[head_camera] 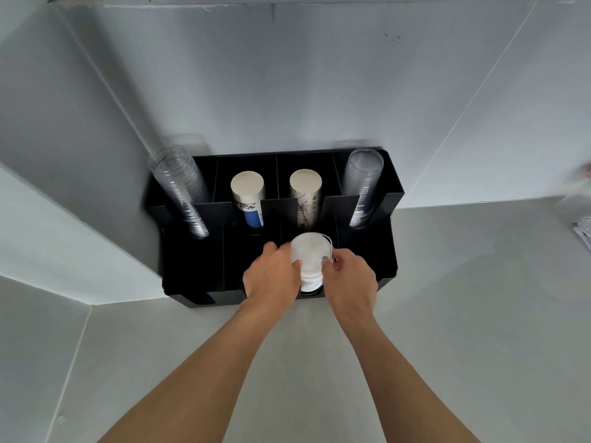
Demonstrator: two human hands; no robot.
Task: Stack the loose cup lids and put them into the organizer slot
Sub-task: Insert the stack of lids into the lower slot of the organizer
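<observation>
Against the grey wall, on the pale counter [447, 314], I see the black organizer [192, 266] with its back row of four compartments. The outer two hold tilted stacks of clear plastic cups [179, 190], one on the far left and one on the far right. The two inner ones hold sleeves of paper cups: a blue-and-white sleeve [248, 199] and, beside it on the right, a white sleeve with dark line art [305, 199].

In the front row, both of my hands meet over the slot just right of centre. My left hand [271, 276] is curled around the left edge of the stack of white lids [308, 257], and my right hand [350, 279] pinches its right edge with thumb and fingertips. The stack sits upright in the slot's mouth, its lower part down between the black walls and its top lid facing up toward me. One thin lid rim seems to stand a little off the stack at the upper right, though blur makes that hard to judge.

At the far right edge, something pale and blurred [583, 225] lies on the counter.
</observation>
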